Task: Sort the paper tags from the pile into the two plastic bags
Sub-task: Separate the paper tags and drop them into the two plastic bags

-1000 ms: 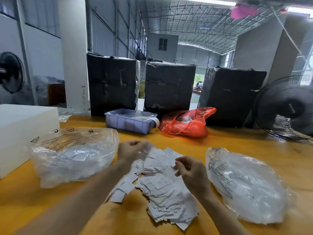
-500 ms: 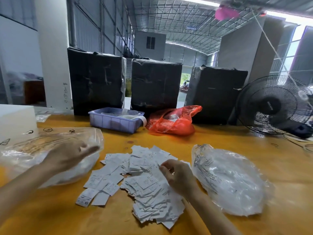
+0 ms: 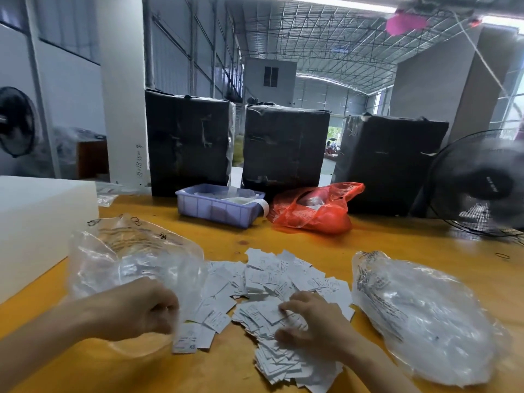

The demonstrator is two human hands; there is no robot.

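Observation:
A pile of white paper tags [image 3: 269, 279] lies on the yellow table [image 3: 382, 242] between two clear plastic bags. The left bag [image 3: 133, 256] and the right bag [image 3: 425, 313] each have tags inside. My left hand [image 3: 141, 310] is blurred at the near edge of the left bag, by the pile's left side, fingers curled, with nothing visible in them. My right hand [image 3: 314, 324] rests on the near right part of the pile. Its bent fingertips touch the tags, with thumb and forefinger apart.
A white foam box [image 3: 42, 217] stands left of the left bag. Behind the pile sit a purple bin [image 3: 215, 208] and a red plastic bag [image 3: 312, 214], backed by three black-wrapped boxes [image 3: 187, 143]. A black fan [image 3: 482, 182] stands at the far right.
My left hand went from the pile to the left bag and has now drawn back to its near edge, fingers curled. My right hand lowered onto the pile and stayed there.

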